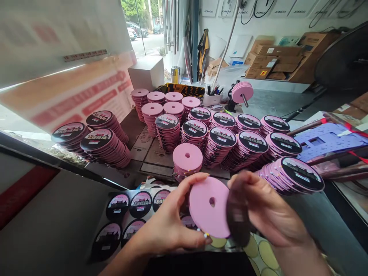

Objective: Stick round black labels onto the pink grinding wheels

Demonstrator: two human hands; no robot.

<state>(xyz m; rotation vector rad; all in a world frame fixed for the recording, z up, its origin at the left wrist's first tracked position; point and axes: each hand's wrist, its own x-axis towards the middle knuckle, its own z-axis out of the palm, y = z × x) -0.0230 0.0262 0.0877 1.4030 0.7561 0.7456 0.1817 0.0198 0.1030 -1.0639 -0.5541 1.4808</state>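
My left hand (165, 224) grips a pink round spool (202, 212) by its edge, thumb below and fingers above. A hole goes through the spool's middle, and small white and yellow pin heads show at its lower rim. In my right hand (273, 211), a dark round sticker (238, 220) is pinched at its upper edge, close to the spool's right side and blurred. Whether the two touch, I cannot tell. Beneath my hands lies a sheet of round printed stickers (140, 203); pale bare circles (267, 253) show at its lower right. A plain pink spool stack (187, 157) stands just beyond.
Stacks of spools with dark printed labels (221, 138) cover the table's middle and right. Plain pink stacks (152, 109) stand behind, and labelled ones (97, 140) at the left. Farther back are a pen holder (212, 99) and spools on a rod (241, 92).
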